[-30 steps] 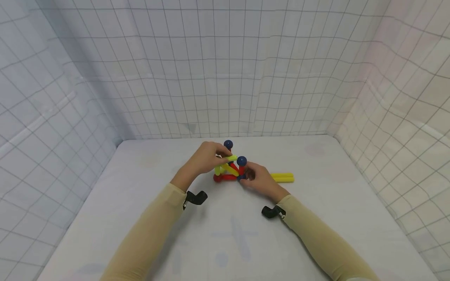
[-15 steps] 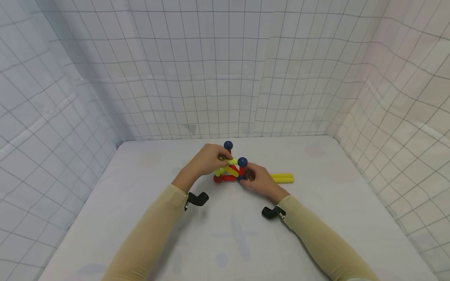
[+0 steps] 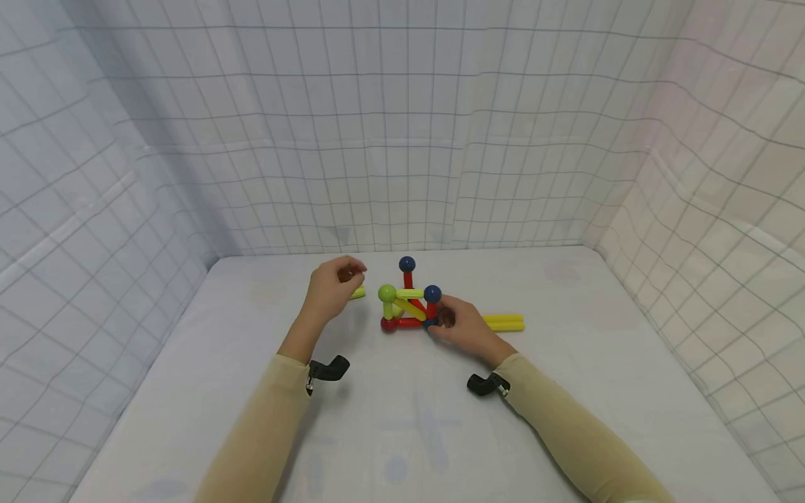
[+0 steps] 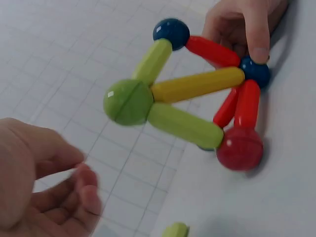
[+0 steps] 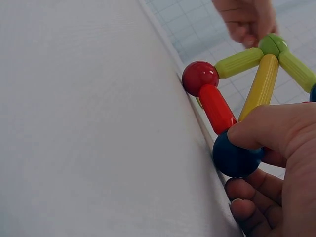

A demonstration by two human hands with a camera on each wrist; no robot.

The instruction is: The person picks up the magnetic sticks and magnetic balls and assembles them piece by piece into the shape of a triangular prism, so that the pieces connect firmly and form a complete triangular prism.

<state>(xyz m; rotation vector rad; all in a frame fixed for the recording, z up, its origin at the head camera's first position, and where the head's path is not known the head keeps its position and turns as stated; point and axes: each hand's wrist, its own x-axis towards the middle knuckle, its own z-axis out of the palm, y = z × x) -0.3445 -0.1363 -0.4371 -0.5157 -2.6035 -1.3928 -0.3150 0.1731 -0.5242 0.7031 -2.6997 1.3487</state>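
A frame of coloured rods and balls stands on the table. In the head view its green ball [image 3: 386, 293] and an upper blue ball [image 3: 432, 294] are joined by a light green rod [image 3: 410, 294]. A yellow rod [image 4: 197, 85] runs slantwise from the green ball to a lower blue ball [image 5: 237, 154], which my right hand [image 3: 465, 325] pinches between thumb and fingers. A red ball [image 4: 240, 149] forms the other front base corner. My left hand [image 3: 330, 290] hovers left of the frame, fingers loosely bent and holding nothing, near a loose light green rod [image 3: 358, 293].
Two yellow rods [image 3: 504, 323] lie side by side behind and right of my right hand. Another blue ball [image 3: 407, 264] tops a red rod [image 3: 408, 280] at the back of the frame. Grid-patterned cloth walls [image 3: 402, 140] enclose the white table [image 3: 402, 419].
My left hand has let go of the light green rod, which now joins the green and blue balls, and has moved left. My right hand stays on the lower blue ball.
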